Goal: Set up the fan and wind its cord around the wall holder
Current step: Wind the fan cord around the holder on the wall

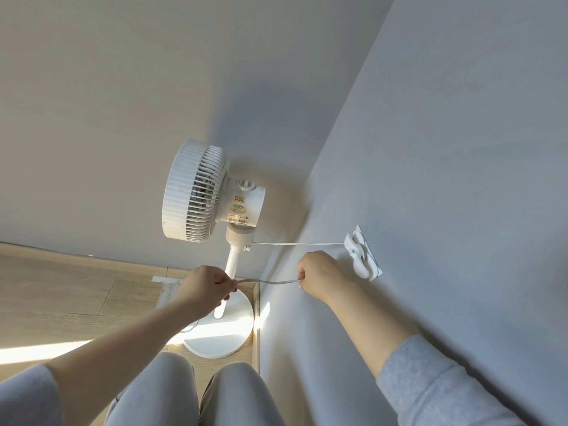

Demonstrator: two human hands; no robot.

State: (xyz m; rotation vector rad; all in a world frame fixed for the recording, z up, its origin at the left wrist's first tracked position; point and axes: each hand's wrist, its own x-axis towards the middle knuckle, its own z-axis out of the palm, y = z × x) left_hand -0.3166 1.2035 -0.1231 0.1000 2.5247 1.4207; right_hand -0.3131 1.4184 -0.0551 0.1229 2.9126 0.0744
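Note:
A white pedestal fan stands upright on its round base in the corner of the room, head turned left. Its white cord runs taut from the pole's top to a white wall holder on the right wall, where some cord is wrapped. A second stretch of cord hangs between my hands. My left hand pinches one end of that stretch in front of the fan's pole. My right hand grips the other end, just left of and below the holder.
Grey walls meet in a corner behind the fan. The floor is light wood, with a strip of tape left of the fan's base. My knees in grey trousers are at the bottom, close to the base.

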